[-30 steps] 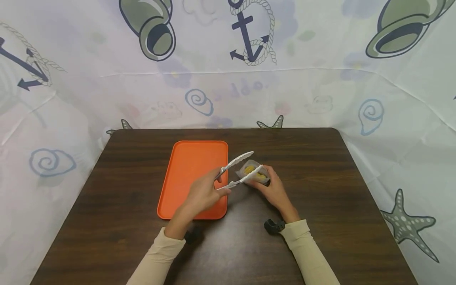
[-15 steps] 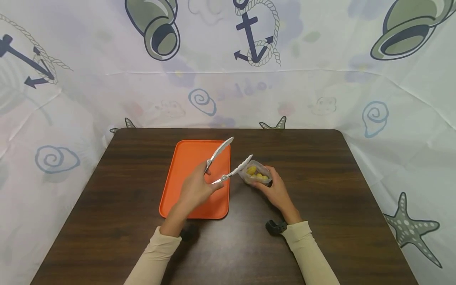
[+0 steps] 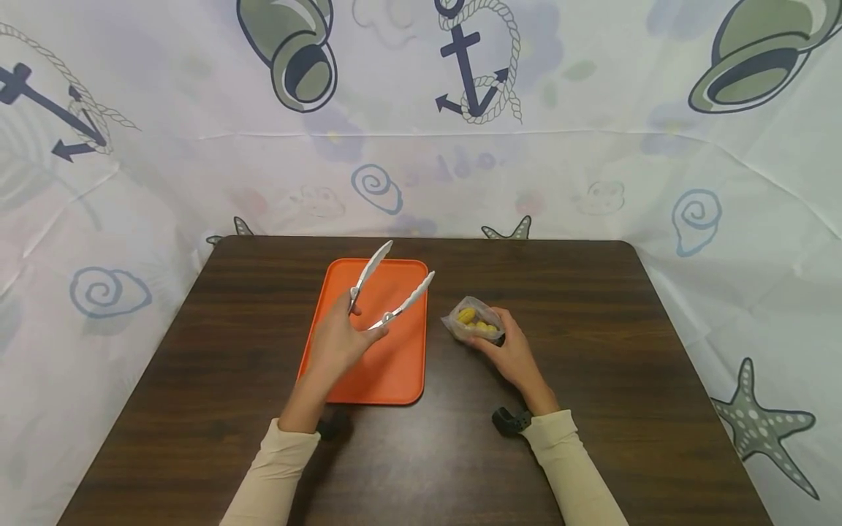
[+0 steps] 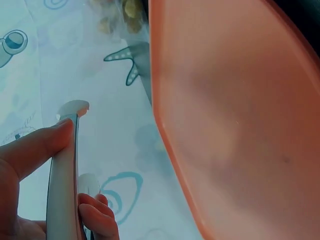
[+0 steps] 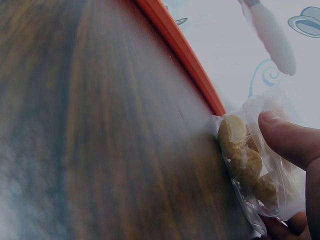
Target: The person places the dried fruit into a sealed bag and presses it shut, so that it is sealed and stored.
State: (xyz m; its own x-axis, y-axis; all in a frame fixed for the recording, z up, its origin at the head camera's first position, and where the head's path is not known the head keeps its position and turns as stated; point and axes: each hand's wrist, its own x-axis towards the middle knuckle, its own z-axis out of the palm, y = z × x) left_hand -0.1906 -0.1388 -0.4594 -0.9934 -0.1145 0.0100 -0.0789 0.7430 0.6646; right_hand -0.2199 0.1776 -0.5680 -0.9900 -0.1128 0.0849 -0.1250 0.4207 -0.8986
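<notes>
White-tipped metal tongs (image 3: 388, 316) are held by my left hand (image 3: 335, 343) over the orange tray (image 3: 395, 376). Their two arms are spread apart with nothing between the tips. In the left wrist view the thumb lies along one tong arm (image 4: 64, 180) and the other fingers curl at the far side. My right hand (image 3: 516, 354) grips a small clear plastic bag (image 3: 454, 321) right of the tray. Several yellow, rounded pieces (image 3: 467, 315) show inside it. The right wrist view has the thumb pressing the bag's side, with yellowish-brown lumps (image 5: 240, 155) behind the film.
The tray lies on a dark wooden table (image 3: 559, 277), left of its middle. A white curtain (image 3: 566, 168) with sea prints hangs behind and beside the table. A dark band with a small device (image 3: 511, 421) is on the right wrist.
My left hand has drawn the tongs leftward, away from the bag and over the tray, with their arms still spread. The right hand and the bag stay almost in place.
</notes>
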